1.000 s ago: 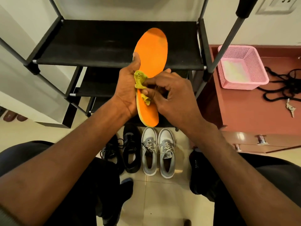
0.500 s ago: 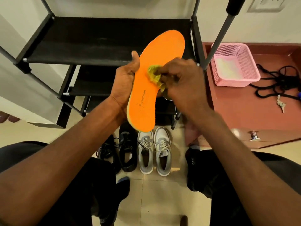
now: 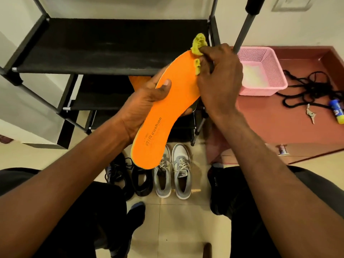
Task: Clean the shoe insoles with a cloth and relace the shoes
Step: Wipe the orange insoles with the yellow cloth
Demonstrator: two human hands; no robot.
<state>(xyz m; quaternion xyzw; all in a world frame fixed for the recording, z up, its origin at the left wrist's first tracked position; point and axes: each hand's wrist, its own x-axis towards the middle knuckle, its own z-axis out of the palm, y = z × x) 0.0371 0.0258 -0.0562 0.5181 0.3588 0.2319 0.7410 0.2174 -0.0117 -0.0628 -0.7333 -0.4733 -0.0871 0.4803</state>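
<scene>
Now, near to far: left hand (image 3: 147, 101) clamping the orange insole (image 3: 167, 112) mid-length, thumb on top; right hand (image 3: 217, 81) pinching the yellow cloth (image 3: 198, 46) at the far toe end. Best firm, overlapping strokes, insole held steady above the floor.

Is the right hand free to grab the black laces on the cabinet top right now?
Probably not yet: the right hand pinches the yellow cloth. Otherwise the black laces lie uncovered.

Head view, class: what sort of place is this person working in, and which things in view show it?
Probably a home entryway or shoe-storage corner: a black shoe rack against the wall, pairs of shoes on a tiled floor, and keys on a low cabinet.
</scene>
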